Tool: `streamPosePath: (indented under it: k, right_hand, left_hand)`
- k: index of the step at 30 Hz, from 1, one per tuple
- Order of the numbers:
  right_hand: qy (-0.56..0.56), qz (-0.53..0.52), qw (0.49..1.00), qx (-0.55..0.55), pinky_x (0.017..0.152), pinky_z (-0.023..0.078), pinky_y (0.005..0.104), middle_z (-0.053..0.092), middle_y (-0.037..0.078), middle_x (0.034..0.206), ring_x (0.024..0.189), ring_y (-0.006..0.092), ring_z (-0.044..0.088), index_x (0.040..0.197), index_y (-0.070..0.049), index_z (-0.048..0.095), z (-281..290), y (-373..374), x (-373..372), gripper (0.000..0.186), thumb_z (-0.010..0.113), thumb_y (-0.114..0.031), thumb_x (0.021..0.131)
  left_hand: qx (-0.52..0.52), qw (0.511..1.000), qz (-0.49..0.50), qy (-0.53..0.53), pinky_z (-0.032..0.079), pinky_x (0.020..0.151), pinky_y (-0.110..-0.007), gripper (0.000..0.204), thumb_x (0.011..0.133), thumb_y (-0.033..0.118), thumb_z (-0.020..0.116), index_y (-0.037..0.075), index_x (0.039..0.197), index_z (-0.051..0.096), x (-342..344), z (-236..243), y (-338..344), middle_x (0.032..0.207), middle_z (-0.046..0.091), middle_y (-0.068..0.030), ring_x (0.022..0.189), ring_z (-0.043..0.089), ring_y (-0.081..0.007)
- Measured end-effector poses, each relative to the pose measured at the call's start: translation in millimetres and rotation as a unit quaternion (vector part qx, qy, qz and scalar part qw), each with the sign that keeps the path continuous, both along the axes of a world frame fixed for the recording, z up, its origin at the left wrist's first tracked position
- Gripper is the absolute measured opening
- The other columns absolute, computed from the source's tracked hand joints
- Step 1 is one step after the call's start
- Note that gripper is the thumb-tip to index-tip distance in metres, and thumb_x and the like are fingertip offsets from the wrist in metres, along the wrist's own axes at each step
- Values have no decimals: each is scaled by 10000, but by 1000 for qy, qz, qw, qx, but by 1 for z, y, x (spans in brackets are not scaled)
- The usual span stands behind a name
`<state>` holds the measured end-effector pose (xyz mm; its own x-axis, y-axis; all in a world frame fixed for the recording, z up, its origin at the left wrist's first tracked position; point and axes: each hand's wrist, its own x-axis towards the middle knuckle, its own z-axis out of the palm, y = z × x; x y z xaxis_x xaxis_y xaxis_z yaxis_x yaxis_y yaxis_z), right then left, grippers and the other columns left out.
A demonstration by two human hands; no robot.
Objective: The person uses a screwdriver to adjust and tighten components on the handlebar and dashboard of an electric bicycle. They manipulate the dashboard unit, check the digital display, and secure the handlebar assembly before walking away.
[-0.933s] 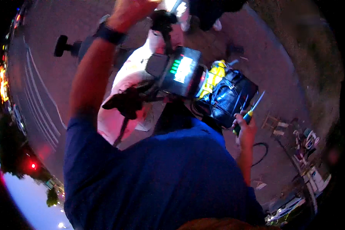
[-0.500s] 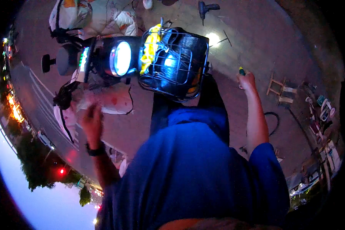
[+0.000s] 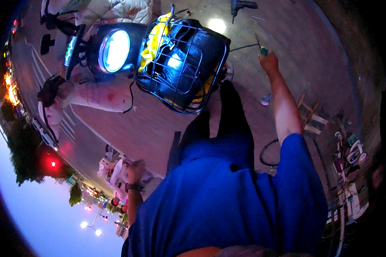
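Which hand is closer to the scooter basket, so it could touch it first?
Probably the right hand: it holds a screwdriver up beside the wire basket. The left hand hangs low by the hip, farther off.

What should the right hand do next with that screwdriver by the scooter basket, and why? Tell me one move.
Probably bring the right hand in toward the wire basket. It grips a screwdriver out to the side, away from the scooter's headlight, touching nothing. The left hand hangs empty and low, so it could steady the basket.
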<state>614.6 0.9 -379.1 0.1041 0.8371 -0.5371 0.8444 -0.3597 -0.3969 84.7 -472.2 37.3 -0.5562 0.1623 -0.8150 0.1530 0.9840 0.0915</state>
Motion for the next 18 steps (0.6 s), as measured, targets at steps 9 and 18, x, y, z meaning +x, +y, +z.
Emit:
streamPosePath:
  k: [9,18]
  right_hand:
    - [-65,424,903,-11,1139,393,458,566,285,1416,1338,406,520,1370,39,584,-36,-100,19,673,673,-445,911]
    - [-148,790,572,-161,739,558,487,767,87,908,866,300,735,970,-119,783,59,-174,32,222,716,-312,884]
  left_hand:
    - [56,975,211,-37,567,711,-306,364,952,196,676,-48,1221,681,84,-32,-58,983,734,-105,793,694,-164]
    - [97,942,321,23,573,703,-328,333,947,230,677,10,1193,721,196,-53,-239,898,756,-111,760,716,-162]
